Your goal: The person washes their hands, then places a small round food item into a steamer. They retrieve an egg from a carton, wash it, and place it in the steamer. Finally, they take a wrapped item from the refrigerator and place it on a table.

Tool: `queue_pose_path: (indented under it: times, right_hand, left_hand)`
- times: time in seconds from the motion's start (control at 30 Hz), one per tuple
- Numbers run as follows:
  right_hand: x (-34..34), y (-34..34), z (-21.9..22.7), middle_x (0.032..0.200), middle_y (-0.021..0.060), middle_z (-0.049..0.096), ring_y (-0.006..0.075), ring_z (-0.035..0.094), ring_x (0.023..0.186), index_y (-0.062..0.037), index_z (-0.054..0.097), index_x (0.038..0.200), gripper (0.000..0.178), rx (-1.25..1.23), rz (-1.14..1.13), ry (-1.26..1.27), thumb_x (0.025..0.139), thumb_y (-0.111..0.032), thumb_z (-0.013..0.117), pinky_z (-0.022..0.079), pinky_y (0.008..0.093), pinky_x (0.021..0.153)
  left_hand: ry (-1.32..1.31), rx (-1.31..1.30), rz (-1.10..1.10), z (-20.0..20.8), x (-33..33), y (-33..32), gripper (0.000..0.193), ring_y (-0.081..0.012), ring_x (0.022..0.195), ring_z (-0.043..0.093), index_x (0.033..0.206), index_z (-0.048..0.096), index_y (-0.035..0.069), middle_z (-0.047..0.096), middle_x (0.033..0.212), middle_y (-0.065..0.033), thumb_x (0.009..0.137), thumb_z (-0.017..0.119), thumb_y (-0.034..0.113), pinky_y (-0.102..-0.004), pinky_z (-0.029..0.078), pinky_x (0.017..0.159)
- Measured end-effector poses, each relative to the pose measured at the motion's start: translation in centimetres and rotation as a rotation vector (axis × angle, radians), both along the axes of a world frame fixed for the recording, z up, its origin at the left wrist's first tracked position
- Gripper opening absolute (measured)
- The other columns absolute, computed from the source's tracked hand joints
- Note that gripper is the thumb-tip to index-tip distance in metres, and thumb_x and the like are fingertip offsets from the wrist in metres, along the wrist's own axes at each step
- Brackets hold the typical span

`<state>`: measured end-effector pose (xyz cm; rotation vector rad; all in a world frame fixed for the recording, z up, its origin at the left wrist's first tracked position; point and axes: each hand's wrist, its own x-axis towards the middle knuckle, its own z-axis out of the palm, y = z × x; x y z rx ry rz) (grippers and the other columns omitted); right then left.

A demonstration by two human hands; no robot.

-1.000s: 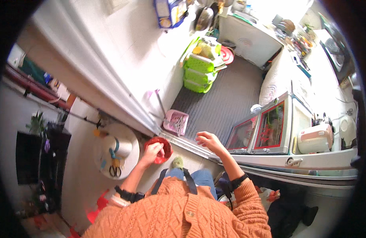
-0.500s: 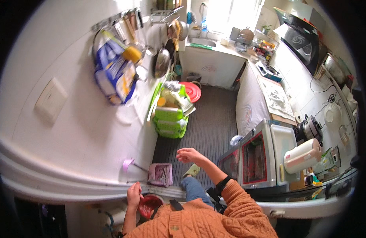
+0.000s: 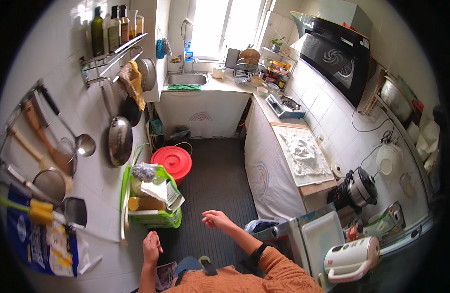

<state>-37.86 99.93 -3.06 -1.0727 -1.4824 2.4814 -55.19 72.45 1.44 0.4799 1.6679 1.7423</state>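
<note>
My left hand (image 3: 152, 245) hangs just in front of the green plastic basket (image 3: 162, 222), its fingers curled in with nothing seen in them. My right hand (image 3: 216, 219) is held over the dark ribbed mat (image 3: 210, 180), to the right of that basket. Its fingers are loosely bent and a little apart, holding nothing. Neither hand touches anything that I can see. The basket bears a bundle of grey wrapping (image 3: 143, 171), a yellowish cylinder (image 3: 146, 203) and white packets. Behind it stands a red lidded bucket (image 3: 172, 162).
Ladles, strainers and a frying pan (image 3: 120, 141) hang on the left wall. Along the right stand a counter with a floury board (image 3: 303, 151), a gas stove (image 3: 286, 105), a rice cooker (image 3: 356, 188) and a white kettle (image 3: 351, 259). The sink (image 3: 187, 79) is at the far end.
My view has moved forward into the kitchen, so the basket, bucket and counter appear nearer. Both hands have stayed in front of me, still without anything in them.
</note>
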Motion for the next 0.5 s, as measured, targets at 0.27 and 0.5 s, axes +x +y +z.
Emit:
queue_pose_path:
  times: [0.27, 0.5]
  right_hand:
    - [-6.4, 14.9, 4.3, 0.095, 0.0037, 0.067, 0.0092, 0.06, 0.073, -0.006, 0.06, 0.118, 0.027, 0.079, -0.012, 0.059, 0.095, -0.021, 0.055, 0.052, 0.0267, 0.072]
    - [-10.7, 34.2, 2.8, 0.09, 0.0033, 0.067, 0.0087, 0.062, 0.072, -0.0053, 0.059, 0.116, 0.025, 0.055, -0.331, -0.014, 0.094, -0.017, 0.055, 0.054, 0.0283, 0.07]
  left_hand:
    - [-0.126, -0.082, -0.284, -0.4, -6.7, 18.8, 0.041, -0.008, 0.045, 0.045, 0.067, 0.05, 0.008, 0.047, 0.052, 0.0002, 0.1, 0.047, 0.032, -0.0255, 0.045, 0.049]
    - [-0.103, -0.091, -0.228, -2.9, -18.0, 37.1, 0.038, -0.0088, 0.056, 0.056, 0.07, 0.057, 0.006, 0.059, 0.065, -0.0023, 0.098, 0.052, 0.031, -0.0238, 0.046, 0.055]
